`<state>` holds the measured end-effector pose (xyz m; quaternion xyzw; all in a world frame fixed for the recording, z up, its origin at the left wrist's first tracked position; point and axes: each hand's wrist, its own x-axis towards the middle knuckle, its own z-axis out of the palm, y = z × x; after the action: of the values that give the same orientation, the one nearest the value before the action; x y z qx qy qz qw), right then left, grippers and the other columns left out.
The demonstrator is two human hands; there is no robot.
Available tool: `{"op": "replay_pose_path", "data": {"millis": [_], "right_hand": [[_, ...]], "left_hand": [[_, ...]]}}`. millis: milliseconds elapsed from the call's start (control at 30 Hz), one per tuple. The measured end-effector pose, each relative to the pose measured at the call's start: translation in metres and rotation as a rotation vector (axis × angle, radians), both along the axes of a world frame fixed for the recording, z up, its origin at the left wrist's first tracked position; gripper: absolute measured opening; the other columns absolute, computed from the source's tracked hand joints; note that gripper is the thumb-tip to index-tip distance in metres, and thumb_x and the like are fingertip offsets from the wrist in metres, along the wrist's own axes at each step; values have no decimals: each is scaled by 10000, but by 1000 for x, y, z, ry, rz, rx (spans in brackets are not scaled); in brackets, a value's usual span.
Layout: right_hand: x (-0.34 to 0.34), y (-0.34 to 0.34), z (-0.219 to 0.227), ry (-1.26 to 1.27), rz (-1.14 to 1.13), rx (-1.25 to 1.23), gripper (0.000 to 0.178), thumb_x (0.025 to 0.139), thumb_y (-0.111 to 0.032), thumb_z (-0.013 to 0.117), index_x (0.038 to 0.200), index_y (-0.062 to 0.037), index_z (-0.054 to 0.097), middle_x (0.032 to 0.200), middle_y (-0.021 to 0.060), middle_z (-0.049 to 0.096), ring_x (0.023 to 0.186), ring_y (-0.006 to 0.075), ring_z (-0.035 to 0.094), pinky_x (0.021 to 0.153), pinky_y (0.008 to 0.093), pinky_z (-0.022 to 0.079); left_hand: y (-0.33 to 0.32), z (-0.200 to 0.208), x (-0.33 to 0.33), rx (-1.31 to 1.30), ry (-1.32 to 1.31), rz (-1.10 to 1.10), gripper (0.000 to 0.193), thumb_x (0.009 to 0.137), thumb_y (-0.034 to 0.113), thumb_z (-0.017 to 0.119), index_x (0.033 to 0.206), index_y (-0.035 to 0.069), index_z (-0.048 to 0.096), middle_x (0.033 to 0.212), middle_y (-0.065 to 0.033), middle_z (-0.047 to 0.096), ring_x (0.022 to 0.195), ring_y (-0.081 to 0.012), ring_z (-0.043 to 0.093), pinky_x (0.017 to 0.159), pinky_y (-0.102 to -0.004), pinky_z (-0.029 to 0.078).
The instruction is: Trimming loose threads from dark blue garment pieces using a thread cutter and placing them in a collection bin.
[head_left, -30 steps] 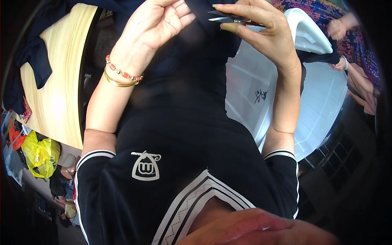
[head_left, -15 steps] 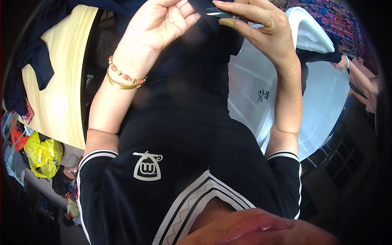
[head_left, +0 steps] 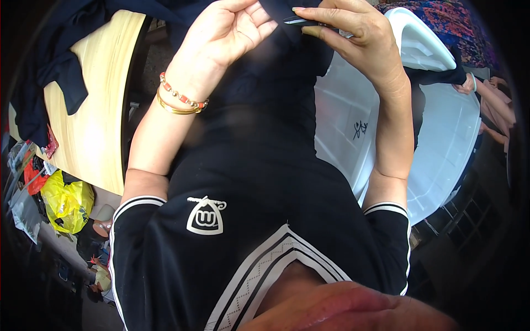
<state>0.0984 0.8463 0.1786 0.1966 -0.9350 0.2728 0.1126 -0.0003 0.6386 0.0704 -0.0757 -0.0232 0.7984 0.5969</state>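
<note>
Near the top edge, my left hand [head_left: 234,30] is palm up with its fingers curled in against dark navy cloth [head_left: 276,41]; its thumb side runs partly out of view. Facing it, my right hand [head_left: 364,38] pinches a small pair of thread snips [head_left: 296,22] between thumb and fingers. The pointed blades lie together and aim left, close to my left fingertips, over the cloth. The cloth hangs down in front of my dark shirt, so where one ends and the other begins is hard to see.
A pale wooden tabletop [head_left: 105,71] with more navy cloth [head_left: 66,83] stands on the left. Below it lies a yellow plastic bag [head_left: 66,204] among clutter. On the right are white plastic tubs [head_left: 441,160], and another person's hand [head_left: 466,85] touches dark cloth there.
The snips' blades, parted before, are now together. Both hands keep nearly the same pose, and the whole view has shifted slightly.
</note>
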Motion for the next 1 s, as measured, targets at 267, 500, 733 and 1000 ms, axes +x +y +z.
{"op": "replay_pose_path", "data": {"millis": [267,500,733,1000], "right_hand": [[8,4,10,22,32,31,292,728,-45,835,1013,-71,777,820,80,638,752,266,653,670,354,536],[9,6,11,27,72,-12,244,759,-41,819,998,-53,771,808,84,632,755,268,645,671,358,528],[-38,2,-48,437,425,-869,265,781,-33,832,1036,-20,765,821,75,630,728,206,624,650,335,500],[0,50,-26,151,-264,-670,355,952,36,678,1306,28,671,1176,39,672,1015,124,652,921,242,503]], "left_hand": [[6,3,5,-114,108,40,288,1070,179,519,1242,-27,623,1230,-180,708,1083,-275,720,907,-386,621],[6,12,7,-225,183,109,337,1062,167,525,1313,-50,581,1286,-180,686,1179,-274,676,1038,-395,548],[-2,17,0,-183,222,115,318,1058,175,540,1277,-44,612,1246,-182,701,1116,-277,702,979,-403,585],[-8,139,45,-559,1073,122,214,998,164,691,1183,59,672,962,33,690,785,-46,638,719,-214,513]]}}
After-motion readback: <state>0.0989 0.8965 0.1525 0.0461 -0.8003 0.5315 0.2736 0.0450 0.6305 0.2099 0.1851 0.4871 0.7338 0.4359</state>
